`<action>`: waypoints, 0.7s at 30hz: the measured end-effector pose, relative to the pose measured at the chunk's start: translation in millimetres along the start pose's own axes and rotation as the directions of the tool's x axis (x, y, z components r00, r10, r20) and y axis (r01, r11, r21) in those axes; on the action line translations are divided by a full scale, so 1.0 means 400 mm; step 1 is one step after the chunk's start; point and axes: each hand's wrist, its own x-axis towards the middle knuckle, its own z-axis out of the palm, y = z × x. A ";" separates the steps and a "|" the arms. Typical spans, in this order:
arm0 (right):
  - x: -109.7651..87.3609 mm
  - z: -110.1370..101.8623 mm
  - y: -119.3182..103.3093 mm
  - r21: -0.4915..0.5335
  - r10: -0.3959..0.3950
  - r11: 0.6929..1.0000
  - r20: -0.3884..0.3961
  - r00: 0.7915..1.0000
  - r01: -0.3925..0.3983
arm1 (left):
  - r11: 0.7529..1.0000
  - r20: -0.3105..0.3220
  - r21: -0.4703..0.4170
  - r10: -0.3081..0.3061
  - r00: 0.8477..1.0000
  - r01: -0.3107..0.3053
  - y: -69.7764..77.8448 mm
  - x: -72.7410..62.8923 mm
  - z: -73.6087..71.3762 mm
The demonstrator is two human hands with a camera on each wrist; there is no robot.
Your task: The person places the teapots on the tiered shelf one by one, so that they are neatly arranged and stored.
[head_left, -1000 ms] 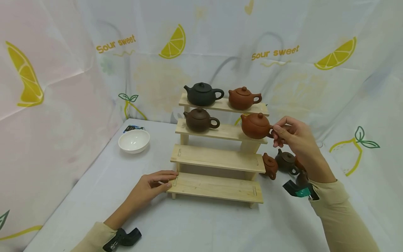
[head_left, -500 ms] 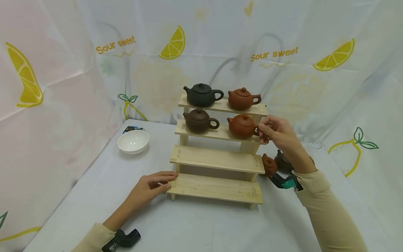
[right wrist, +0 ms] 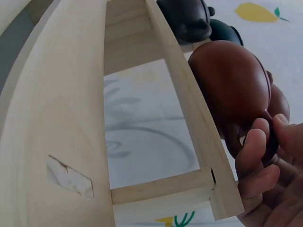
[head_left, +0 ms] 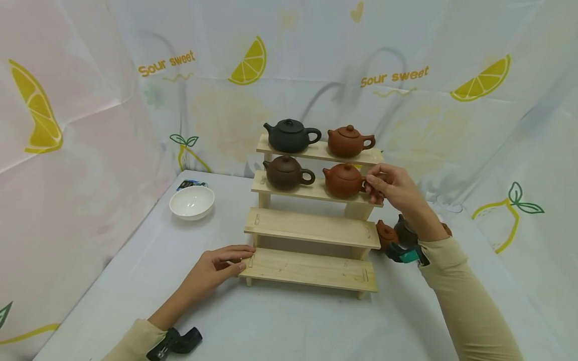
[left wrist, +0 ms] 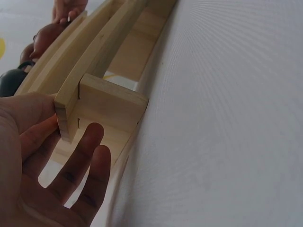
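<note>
A four-step wooden stand rests on the white table. My right hand pinches the handle of a reddish-brown teapot, which sits at the right of the second step from the top. In the right wrist view, thumb and fingers close round that handle. Left of it is a dark brown teapot. The top step bears a black teapot and another reddish-brown teapot. My left hand touches the left end of the lowest step, its lower fingers loosely extended beside the support.
Behind the right forearm, more small teapots stand on the table right of the stand, partly hidden. A white bowl sits at the left, with a dark printed packet behind it. Lemon-print cloth hangs at the back and sides.
My right hand has carried the reddish-brown teapot leftward, from the right end of the second step to its present place further in. My left hand has stayed at the lowest step.
</note>
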 end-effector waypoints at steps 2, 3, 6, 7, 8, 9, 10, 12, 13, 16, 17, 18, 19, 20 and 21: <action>0.001 -0.003 -0.003 0.001 0.005 1.000 0.008 1.000 -0.005 | 1.000 0.001 -0.003 0.002 1.000 -0.002 -0.001 0.001 -0.001; 0.002 -0.004 -0.003 -0.001 0.011 1.000 0.012 1.000 -0.011 | 1.000 0.002 -0.005 0.002 1.000 -0.002 -0.001 0.001 -0.001; 0.002 -0.005 -0.005 -0.004 0.032 0.999 0.015 0.999 -0.032 | 1.000 0.006 -0.004 -0.001 1.000 0.001 -0.002 0.002 -0.002; 0.002 -0.006 -0.006 -0.008 0.038 0.999 0.016 0.999 -0.037 | 1.000 0.007 -0.004 -0.004 1.000 0.004 -0.002 0.002 -0.002; 0.002 -0.006 -0.006 -0.013 0.042 0.999 0.017 0.999 -0.041 | 1.000 0.007 -0.004 -0.006 1.000 0.006 -0.003 0.002 -0.001; 0.003 -0.007 -0.006 -0.018 0.043 0.999 0.019 0.999 -0.043 | 1.000 0.007 0.000 -0.008 1.000 0.008 -0.003 0.003 -0.001; 0.003 -0.008 -0.006 -0.024 0.042 0.999 0.018 0.999 -0.042 | 1.000 0.006 0.002 -0.009 1.000 0.009 -0.003 0.003 -0.001; 0.004 -0.009 -0.008 -0.033 0.034 0.999 0.020 0.999 -0.033 | 1.000 0.005 0.004 -0.005 1.000 0.005 -0.002 0.006 0.000; 0.006 -0.008 -0.008 -0.036 0.028 0.999 0.020 0.999 -0.028 | 1.000 0.004 0.006 -0.006 1.000 0.006 -0.002 0.006 0.001; 0.010 -0.005 -0.006 -0.023 0.013 1.000 0.024 1.000 -0.012 | 1.000 -0.001 0.008 -0.009 1.000 0.009 0.000 0.005 0.001; 0.011 -0.003 -0.005 -0.016 0.010 1.000 0.026 1.000 -0.009 | 1.000 -0.001 0.008 -0.010 1.000 0.010 0.000 0.004 0.001; 0.011 -0.002 -0.004 -0.012 0.007 1.000 0.027 1.000 -0.007 | 1.000 -0.002 0.010 -0.012 1.000 0.012 0.001 0.003 0.001; 0.011 -0.001 -0.001 -0.006 0.005 1.000 0.028 1.000 -0.005 | 1.000 -0.002 0.009 -0.013 1.000 0.013 0.001 0.002 0.001; 0.011 -0.001 0.001 -0.001 0.002 1.000 0.033 0.999 -0.002 | 1.000 -0.001 0.009 -0.012 1.000 0.012 0.001 0.002 0.001; 0.011 -0.001 0.002 0.002 0.002 1.000 0.032 0.999 -0.002 | 1.000 -0.001 0.007 -0.011 1.000 0.011 0.001 0.002 0.000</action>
